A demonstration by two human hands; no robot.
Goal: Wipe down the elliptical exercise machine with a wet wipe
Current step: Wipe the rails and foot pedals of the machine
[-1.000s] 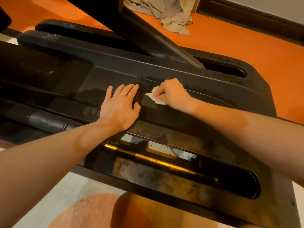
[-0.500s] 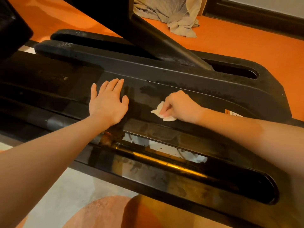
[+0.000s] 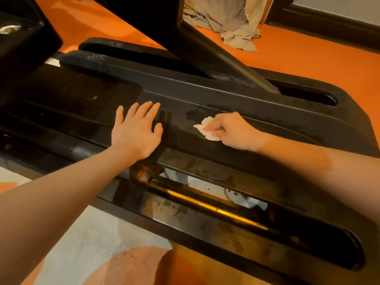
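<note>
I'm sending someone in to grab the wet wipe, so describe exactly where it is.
Find the black elliptical machine on the orange floor, then its flat top panel where two hands rest. The wet wipe is the small crumpled white scrap pinched under the right hand, the only pale thing on the dark panel.

The black plastic-shrouded elliptical exercise machine stretches across the view from upper left to lower right, its housing low and long with rounded ends. A dark angled metal arm rises from a long slot in its far side. A second long slot on the near side shows a shiny yellowish rail inside. The top panel is dull, with darker damp-looking streaks and patches. The small crumpled white wet wipe lies bunched on that top panel, pressed against it near the middle of the housing.
</note>
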